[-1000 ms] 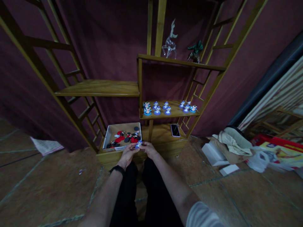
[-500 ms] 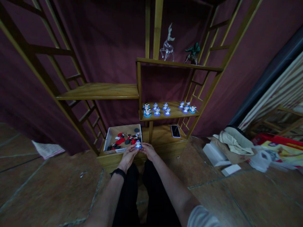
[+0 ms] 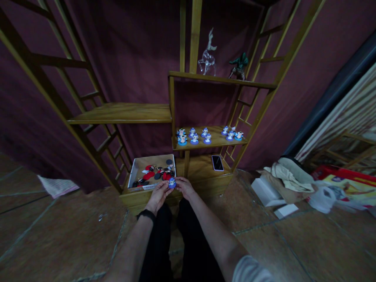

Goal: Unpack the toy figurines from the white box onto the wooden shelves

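Note:
A small purple-and-white figurine (image 3: 172,183) on a round base is pinched between my two hands, just in front of the shelf unit. My left hand (image 3: 159,194) grips its left side, and my right hand (image 3: 185,188) holds it from the right. Close behind my left hand is a white cardboard box (image 3: 135,168) with several red and black figurines (image 3: 149,172) lying jumbled inside. On the shelf above stand several similar figurines (image 3: 194,138) on purple and blue bases, in a left group and a right group.
A phone (image 3: 217,163) lies on the bottom board. Higher up, a clear glass deer (image 3: 208,58) and a dark green statuette (image 3: 239,66) stand on a wooden shelf (image 3: 205,77). White boxes (image 3: 266,192), cloth and plastic bags (image 3: 323,199) lie on the floor at right.
The figurine in my hands has tipped and turned slightly and sits a little lower. My hands stay in nearly the same place.

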`<state>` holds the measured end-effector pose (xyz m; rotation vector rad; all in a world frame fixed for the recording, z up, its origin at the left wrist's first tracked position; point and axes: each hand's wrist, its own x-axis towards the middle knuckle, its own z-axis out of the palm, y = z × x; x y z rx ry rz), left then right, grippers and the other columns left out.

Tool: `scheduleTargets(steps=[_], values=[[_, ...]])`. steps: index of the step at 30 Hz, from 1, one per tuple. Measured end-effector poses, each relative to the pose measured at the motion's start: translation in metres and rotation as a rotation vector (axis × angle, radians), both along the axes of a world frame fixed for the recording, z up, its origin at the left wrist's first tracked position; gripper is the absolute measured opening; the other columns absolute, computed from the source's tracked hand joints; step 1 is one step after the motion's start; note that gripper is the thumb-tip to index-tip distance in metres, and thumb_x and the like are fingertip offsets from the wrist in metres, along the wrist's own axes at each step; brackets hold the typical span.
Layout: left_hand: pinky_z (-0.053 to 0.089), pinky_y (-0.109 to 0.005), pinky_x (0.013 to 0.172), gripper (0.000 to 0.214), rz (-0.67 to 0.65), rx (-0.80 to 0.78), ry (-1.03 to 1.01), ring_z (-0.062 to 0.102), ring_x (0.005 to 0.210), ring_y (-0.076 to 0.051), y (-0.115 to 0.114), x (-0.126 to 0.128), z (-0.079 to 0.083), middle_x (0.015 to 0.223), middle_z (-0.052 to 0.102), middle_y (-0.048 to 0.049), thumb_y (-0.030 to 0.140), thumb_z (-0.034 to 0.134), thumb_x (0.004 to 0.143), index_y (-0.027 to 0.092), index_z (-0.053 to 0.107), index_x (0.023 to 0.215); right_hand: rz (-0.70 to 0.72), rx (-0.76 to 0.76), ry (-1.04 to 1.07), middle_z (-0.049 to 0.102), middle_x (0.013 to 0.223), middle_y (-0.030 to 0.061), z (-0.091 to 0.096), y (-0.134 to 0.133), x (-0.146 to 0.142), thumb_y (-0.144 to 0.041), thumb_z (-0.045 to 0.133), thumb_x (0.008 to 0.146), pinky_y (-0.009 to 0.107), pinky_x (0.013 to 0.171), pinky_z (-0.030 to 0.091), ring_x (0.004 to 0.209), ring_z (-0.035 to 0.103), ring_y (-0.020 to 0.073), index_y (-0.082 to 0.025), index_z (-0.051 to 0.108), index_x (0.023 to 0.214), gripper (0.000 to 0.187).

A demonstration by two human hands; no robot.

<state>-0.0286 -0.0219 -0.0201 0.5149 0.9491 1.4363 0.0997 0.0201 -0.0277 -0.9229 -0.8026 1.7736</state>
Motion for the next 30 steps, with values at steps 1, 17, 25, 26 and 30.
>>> scheduleTargets(steps=[1,17,25,26,30], values=[[0.052,-0.032,0.073,0.012,0.001,-0.001,-0.003,0.064,0.071,-0.014,0.0002,0.0000,-0.0001,0.077,0.067,-0.0042,0.011,0.068,0.067,0.014,0.061,0.076,0.003,0.000,-0.003,0.066,0.075,0.0013,-0.0001,0.0000,0.0000,-0.030,0.073,0.053,0.027,0.067,0.046,0.068,0.060,0.0136,-0.018,0.065,0.078,0.029],[0.053,-0.025,0.066,0.008,0.058,-0.035,-0.026,0.062,0.065,-0.011,0.0013,0.0019,0.0026,0.072,0.065,-0.0031,0.006,0.062,0.072,0.014,0.060,0.073,0.063,0.019,0.024,0.066,0.072,0.0012,-0.0047,0.0022,-0.0009,-0.035,0.075,0.053,0.029,0.070,0.048,0.069,0.061,0.0141,-0.017,0.063,0.073,0.029],[0.053,-0.027,0.071,0.010,0.075,-0.052,-0.037,0.063,0.068,-0.012,0.0034,0.0018,0.0023,0.073,0.067,-0.0044,0.004,0.063,0.070,0.013,0.063,0.075,0.050,0.009,0.025,0.066,0.073,0.0011,-0.0006,0.0008,-0.0010,-0.031,0.075,0.051,0.030,0.072,0.048,0.072,0.061,0.0150,-0.017,0.062,0.070,0.027],[0.053,-0.027,0.071,0.011,0.068,-0.050,-0.032,0.064,0.068,-0.013,0.0036,0.0016,0.0022,0.074,0.067,-0.0049,0.004,0.063,0.069,0.013,0.063,0.075,0.043,0.004,0.022,0.066,0.072,0.0009,-0.0008,0.0011,-0.0014,-0.030,0.075,0.051,0.030,0.072,0.048,0.072,0.062,0.0151,-0.017,0.062,0.070,0.026],[0.054,-0.026,0.070,0.013,0.050,-0.038,-0.021,0.065,0.070,-0.013,0.0042,0.0003,0.0000,0.077,0.068,-0.0065,0.004,0.063,0.069,0.012,0.064,0.079,0.039,-0.001,0.026,0.065,0.070,0.0006,-0.0020,0.0025,-0.0029,-0.028,0.075,0.051,0.031,0.072,0.048,0.071,0.062,0.0152,-0.017,0.061,0.068,0.025]])
